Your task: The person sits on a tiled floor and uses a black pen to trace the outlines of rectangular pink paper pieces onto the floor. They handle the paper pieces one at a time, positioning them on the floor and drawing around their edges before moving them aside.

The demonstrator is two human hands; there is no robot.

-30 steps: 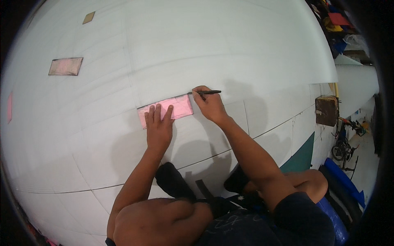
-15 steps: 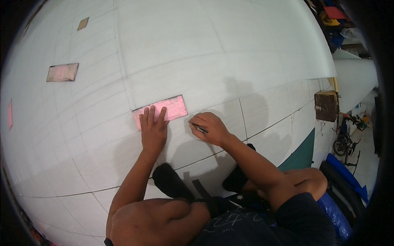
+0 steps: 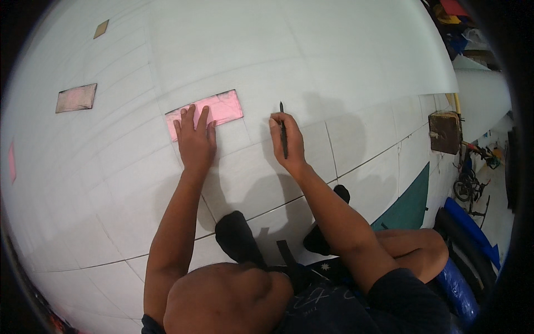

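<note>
A pink rectangular card [image 3: 222, 107] lies flat on the large white sheet [image 3: 278, 50] spread over the floor. My left hand [image 3: 194, 140] presses flat on the card's left half, fingers apart. My right hand [image 3: 286, 142] rests on the sheet to the right of the card and holds a black pen [image 3: 283, 133], tip pointing away from me, not touching the card. Faint drawn lines cross the sheet around both hands.
A second rectangular card [image 3: 76, 97] and a small tan one [image 3: 101, 28] lie farther left on the sheet. A brown box [image 3: 445, 132] sits at the sheet's right edge, with a bicycle [image 3: 467, 183], blue rolls [image 3: 467, 228] and a green floor strip [image 3: 409, 203] beyond.
My right hand with the pen moved from the card's top right corner down below it, then out to the card's right. The left hand stayed on the card.
</note>
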